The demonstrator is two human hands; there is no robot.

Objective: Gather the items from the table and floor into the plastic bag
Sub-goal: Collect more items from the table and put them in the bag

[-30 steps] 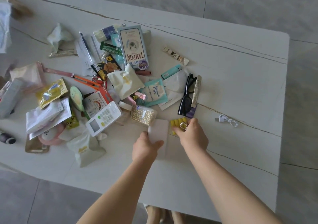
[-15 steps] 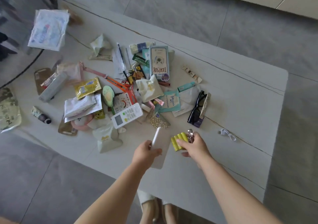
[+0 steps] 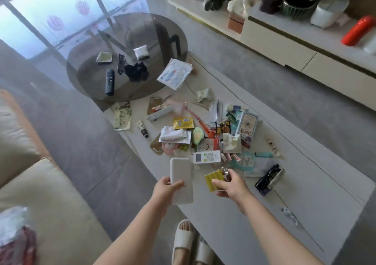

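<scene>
My left hand (image 3: 165, 189) grips a flat white power bank (image 3: 181, 175), lifted above the near edge of the white table (image 3: 305, 185). My right hand (image 3: 230, 185) holds a yellow pack of batteries (image 3: 212, 180) together with a small metal clip (image 3: 225, 174). A heap of items lies on the table beyond: a white remote (image 3: 206, 157), a tampon box (image 3: 247, 126), black sunglasses (image 3: 267, 178), packets and tissues. A plastic bag (image 3: 14, 236) with something red in it shows at the lower left on the sofa.
A round dark glass table (image 3: 158, 32) stands farther off, carrying a black remote (image 3: 109, 79), glasses and small packets. A cream sofa (image 3: 46, 199) fills the left. A low cabinet (image 3: 284, 40) runs along the far right. A white cable (image 3: 289, 214) lies near the table's right end.
Both hands have lifted the power bank and the batteries off the table. The view has swung up and left, bringing the sofa, the glass table and the cabinet into sight.
</scene>
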